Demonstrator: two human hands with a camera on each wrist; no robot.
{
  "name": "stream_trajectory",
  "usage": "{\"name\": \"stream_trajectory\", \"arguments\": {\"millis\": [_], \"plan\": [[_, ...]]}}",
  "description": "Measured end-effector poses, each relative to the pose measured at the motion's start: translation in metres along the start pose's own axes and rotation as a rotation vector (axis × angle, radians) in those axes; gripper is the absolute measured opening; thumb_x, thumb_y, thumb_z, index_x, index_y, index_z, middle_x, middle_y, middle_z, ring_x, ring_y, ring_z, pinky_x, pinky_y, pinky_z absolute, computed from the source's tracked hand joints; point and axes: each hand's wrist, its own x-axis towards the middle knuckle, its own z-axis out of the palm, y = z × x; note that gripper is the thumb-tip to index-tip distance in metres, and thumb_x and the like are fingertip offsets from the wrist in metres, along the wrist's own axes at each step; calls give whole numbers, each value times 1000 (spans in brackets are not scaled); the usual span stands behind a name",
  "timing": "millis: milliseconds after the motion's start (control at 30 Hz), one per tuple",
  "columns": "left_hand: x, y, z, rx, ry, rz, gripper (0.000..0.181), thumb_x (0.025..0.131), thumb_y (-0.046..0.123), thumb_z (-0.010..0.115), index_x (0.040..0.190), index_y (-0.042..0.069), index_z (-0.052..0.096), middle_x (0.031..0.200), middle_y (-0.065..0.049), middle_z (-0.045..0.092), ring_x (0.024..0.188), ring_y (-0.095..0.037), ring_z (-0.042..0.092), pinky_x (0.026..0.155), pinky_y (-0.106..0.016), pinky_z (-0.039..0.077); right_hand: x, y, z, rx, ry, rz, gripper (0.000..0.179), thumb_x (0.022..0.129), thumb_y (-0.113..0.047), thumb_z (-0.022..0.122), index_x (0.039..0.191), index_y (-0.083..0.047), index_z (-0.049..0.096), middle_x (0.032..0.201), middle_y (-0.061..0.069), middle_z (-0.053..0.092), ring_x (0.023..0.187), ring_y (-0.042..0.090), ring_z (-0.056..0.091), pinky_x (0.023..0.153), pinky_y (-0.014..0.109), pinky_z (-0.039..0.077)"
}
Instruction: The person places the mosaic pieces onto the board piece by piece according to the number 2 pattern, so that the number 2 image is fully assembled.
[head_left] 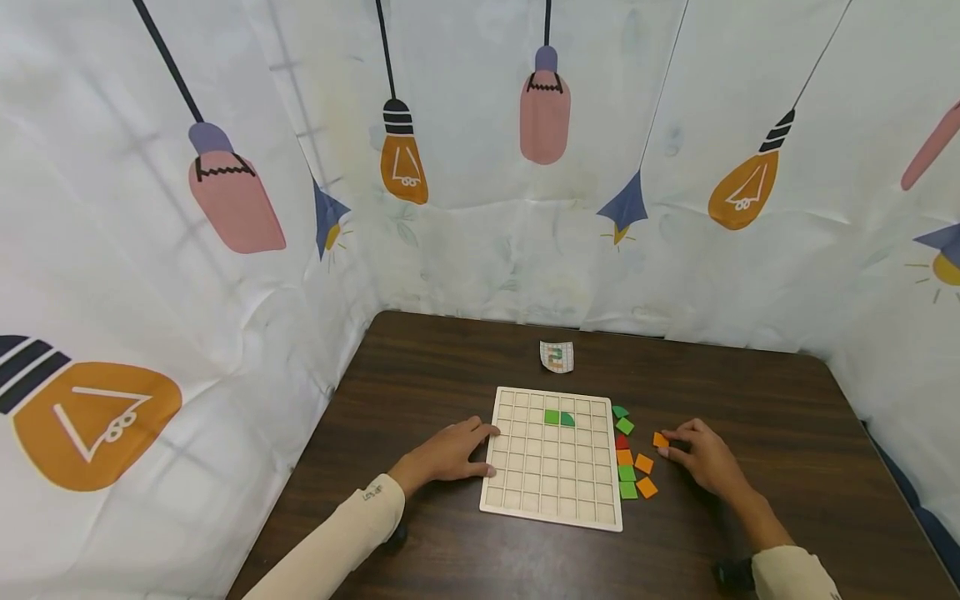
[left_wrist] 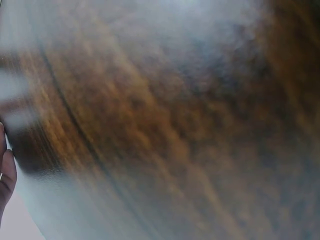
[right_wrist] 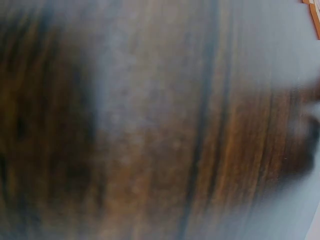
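A pale gridded board (head_left: pixel 551 475) lies on the dark wooden table, holding a light green square tile (head_left: pixel 552 417) and a darker green rounded tile (head_left: pixel 567 419) side by side in its upper part. My left hand (head_left: pixel 448 450) rests at the board's left side, thumb and a fingertip touching the edge. To the right of the board, my right hand (head_left: pixel 703 457) pinches an orange square tile (head_left: pixel 660 439) between thumb and fingers. Between that hand and the board lie loose green, red and orange tiles, among them another orange tile (head_left: pixel 643 463).
Beyond the board lies a small paper card (head_left: pixel 557 357) with a coloured pattern on a grid. A white curtain (head_left: pixel 480 250) printed with lamps hangs behind and beside the table (head_left: pixel 420 358). Both wrist views show mostly blurred tabletop.
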Motion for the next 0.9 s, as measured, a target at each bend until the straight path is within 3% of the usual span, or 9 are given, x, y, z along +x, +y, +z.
{"name": "stream_trajectory", "arguments": {"millis": [467, 733, 900], "plan": [[-1, -1, -1, -1, 0, 5, 70, 89, 63, 64, 146, 25, 49, 106, 5, 49, 87, -11, 48, 81, -30, 41, 0, -2, 2, 6, -19, 17, 26, 88, -14, 77, 112, -5, 72, 105, 12, 62, 79, 16, 50, 68, 32, 42], [-2, -1, -1, -9, -3, 2, 70, 89, 63, 65, 146, 25, 49, 103, 6, 48, 86, -11, 47, 77, -29, 40, -1, -2, 4, 12, -19, 13, 26, 89, -13, 76, 111, -1, 70, 106, 15, 63, 90, 24, 59, 78, 47, 49], [-2, -1, -1, -6, 0, 5, 70, 89, 63, 64, 146, 26, 48, 102, 7, 47, 85, -11, 46, 76, -28, 39, -1, -2, 2, 18, 2, 3, 27, 90, -16, 76, 112, -2, 68, 105, 13, 64, 93, 26, 61, 79, 48, 49]]}}
